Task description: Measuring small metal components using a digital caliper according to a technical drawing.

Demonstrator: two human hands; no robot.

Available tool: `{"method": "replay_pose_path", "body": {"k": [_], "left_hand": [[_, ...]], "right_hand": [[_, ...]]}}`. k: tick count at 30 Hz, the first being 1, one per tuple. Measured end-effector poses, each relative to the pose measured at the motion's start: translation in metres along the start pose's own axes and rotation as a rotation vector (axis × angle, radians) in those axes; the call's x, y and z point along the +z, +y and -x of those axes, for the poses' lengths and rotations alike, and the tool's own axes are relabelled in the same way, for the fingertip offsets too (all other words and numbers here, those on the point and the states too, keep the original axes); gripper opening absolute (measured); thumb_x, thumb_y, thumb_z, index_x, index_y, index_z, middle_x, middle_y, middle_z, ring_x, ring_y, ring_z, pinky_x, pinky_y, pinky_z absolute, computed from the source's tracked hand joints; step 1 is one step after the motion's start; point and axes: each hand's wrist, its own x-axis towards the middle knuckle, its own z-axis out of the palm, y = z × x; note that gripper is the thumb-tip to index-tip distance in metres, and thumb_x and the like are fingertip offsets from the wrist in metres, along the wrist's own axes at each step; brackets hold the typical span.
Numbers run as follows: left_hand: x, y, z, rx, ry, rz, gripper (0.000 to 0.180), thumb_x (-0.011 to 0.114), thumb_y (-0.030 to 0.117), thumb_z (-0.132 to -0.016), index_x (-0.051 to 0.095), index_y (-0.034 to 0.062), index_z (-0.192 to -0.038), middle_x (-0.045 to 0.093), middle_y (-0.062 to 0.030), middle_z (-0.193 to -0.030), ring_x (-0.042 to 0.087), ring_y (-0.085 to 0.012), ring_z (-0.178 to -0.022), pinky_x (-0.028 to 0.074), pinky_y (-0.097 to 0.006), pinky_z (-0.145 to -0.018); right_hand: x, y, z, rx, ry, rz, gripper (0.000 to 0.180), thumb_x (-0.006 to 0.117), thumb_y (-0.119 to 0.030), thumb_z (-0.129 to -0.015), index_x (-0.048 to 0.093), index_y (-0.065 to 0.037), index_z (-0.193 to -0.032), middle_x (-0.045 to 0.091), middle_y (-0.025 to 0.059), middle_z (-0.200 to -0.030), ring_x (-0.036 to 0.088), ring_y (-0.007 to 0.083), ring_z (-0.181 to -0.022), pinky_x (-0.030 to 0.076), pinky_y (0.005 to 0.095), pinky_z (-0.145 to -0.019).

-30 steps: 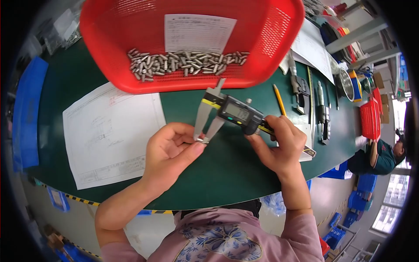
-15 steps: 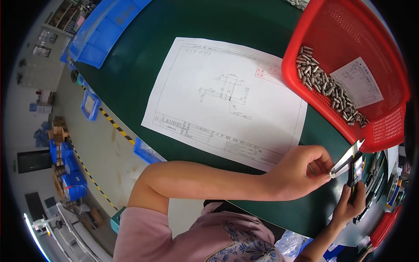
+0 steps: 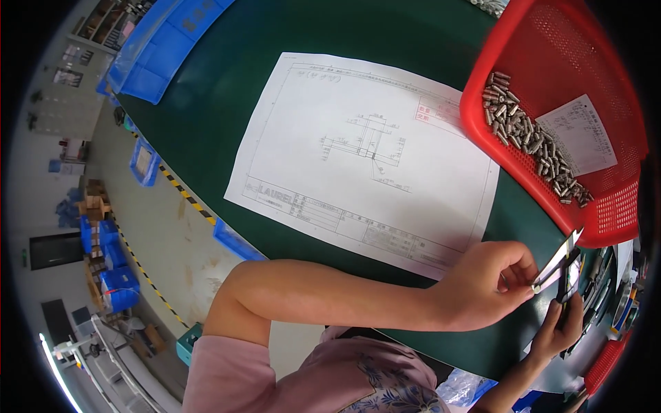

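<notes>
Two hands meet at the right edge of the view, over the near right part of a dark green table (image 3: 227, 89). Left hand (image 3: 485, 286), on a bare forearm reaching across from the near side, has its thumb and fingers pinched together against the silver jaws of a digital caliper (image 3: 561, 268); whatever small piece sits between the fingertips is too small to make out. Right hand (image 3: 558, 330) lies just below, its fingers wrapped round the caliper's dark body. The caliper shows as a slim bright metal beam with pointed tips, tilted up toward the far right, and a black slider block beneath; its upper tip lies just beside the near rim of a red perforated plastic basket (image 3: 606, 220).

Inside the basket, a heap of small silver metal cylinders (image 3: 530, 148) runs in a diagonal band, with a white printed paper slip (image 3: 577, 134) lying just to the right of it. A large white sheet with a line drawing and title block (image 3: 365, 155) lies flat on the table to the left of the basket, its near right corner close to the left hand. Blue plastic bins (image 3: 158, 48) stand at the far left edge of the table. A pink sleeve (image 3: 227, 372) covers the upper arm at the near edge.
</notes>
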Motion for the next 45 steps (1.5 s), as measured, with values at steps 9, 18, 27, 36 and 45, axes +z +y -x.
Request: {"method": "replay_pose_path", "body": {"k": [9,18,27,36,45], "left_hand": [[0.003,0.003,0.005,-0.009,0.026,0.011,0.013,0.065,0.008,-0.086,0.056,0.0016,-0.094,0.063,-0.0051,-0.089,0.063,-0.0152,-0.082,0.050,-0.031,-0.073],[0.003,0.003,0.004,0.013,0.034,0.002,0.014,0.065,0.008,-0.085,0.056,0.0020,-0.093,0.063,-0.0061,-0.089,0.063,-0.0164,-0.081,0.050,-0.033,-0.073],[0.003,0.000,0.004,0.021,0.036,0.011,0.013,0.065,0.007,-0.085,0.056,0.0011,-0.093,0.063,-0.0062,-0.089,0.063,-0.0167,-0.082,0.051,-0.034,-0.073],[0.003,0.001,0.005,0.009,0.041,0.007,0.014,0.065,0.007,-0.085,0.056,0.0013,-0.093,0.063,-0.0056,-0.088,0.063,-0.0154,-0.081,0.050,-0.032,-0.070],[0.007,0.000,0.003,0.109,0.113,-0.001,0.010,0.063,0.002,-0.082,0.055,-0.0001,-0.088,0.062,-0.0085,-0.080,0.063,-0.0176,-0.074,0.050,-0.031,-0.067]], "right_hand": [[0.000,0.010,0.001,-0.088,0.011,0.043,0.037,0.055,-0.012,-0.093,0.053,0.012,-0.121,0.064,0.0222,-0.107,0.062,0.0283,-0.095,0.048,0.0366,-0.084],[-0.001,0.009,-0.004,-0.110,-0.030,0.107,0.037,0.055,-0.011,-0.092,0.054,0.012,-0.121,0.063,0.0248,-0.107,0.063,0.0332,-0.095,0.047,0.0393,-0.085],[-0.002,0.012,-0.003,-0.118,-0.030,0.034,0.037,0.056,-0.012,-0.092,0.054,0.012,-0.121,0.064,0.0226,-0.106,0.063,0.0303,-0.094,0.048,0.0368,-0.083],[-0.001,0.013,-0.002,-0.091,-0.020,0.058,0.038,0.057,-0.014,-0.092,0.055,0.011,-0.120,0.064,0.0225,-0.108,0.062,0.0307,-0.095,0.047,0.0377,-0.084],[0.001,0.003,-0.008,-0.176,-0.013,0.163,0.038,0.056,-0.013,-0.093,0.053,0.012,-0.122,0.063,0.0230,-0.107,0.062,0.0311,-0.094,0.047,0.0377,-0.084]]}}
